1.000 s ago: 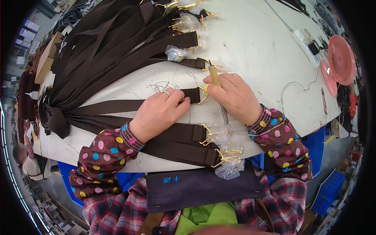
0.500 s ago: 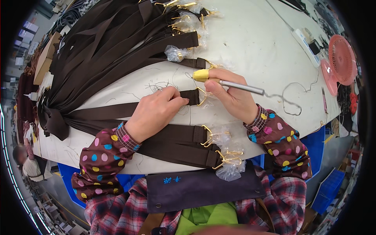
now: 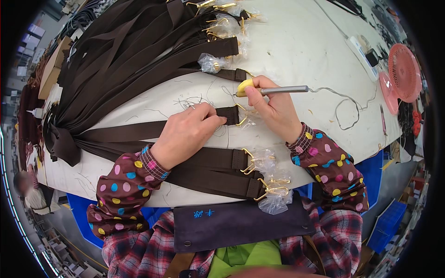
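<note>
My left hand (image 3: 187, 132) is closed on a dark brown webbing strap (image 3: 134, 131) close to its stitched end, pressing it to the table. A gold metal hook (image 3: 241, 114) in clear plastic hangs from that end. Between the thumb and fingers of my right hand (image 3: 273, 109) is a silver pen-shaped thread burner (image 3: 287, 89) with a grey cord. Its thin tip points left, above the strap end and apart from it. A yellow finger cot (image 3: 244, 85) covers one right fingertip. Loose thread ends (image 3: 192, 101) lie just beyond my left hand.
A large bundle of brown straps (image 3: 106, 55) fans out at the far left. More straps with gold hooks (image 3: 273, 189) lie nearer me. On the right are a white power strip (image 3: 364, 58), a pink fan (image 3: 404, 72) and tweezers (image 3: 383, 119). The burner's cord (image 3: 340, 111) loops across the white table.
My right hand has shifted slightly, and the thread burner now lies more level, its back end higher. My left hand and the strap have moved a little to the right in view.
</note>
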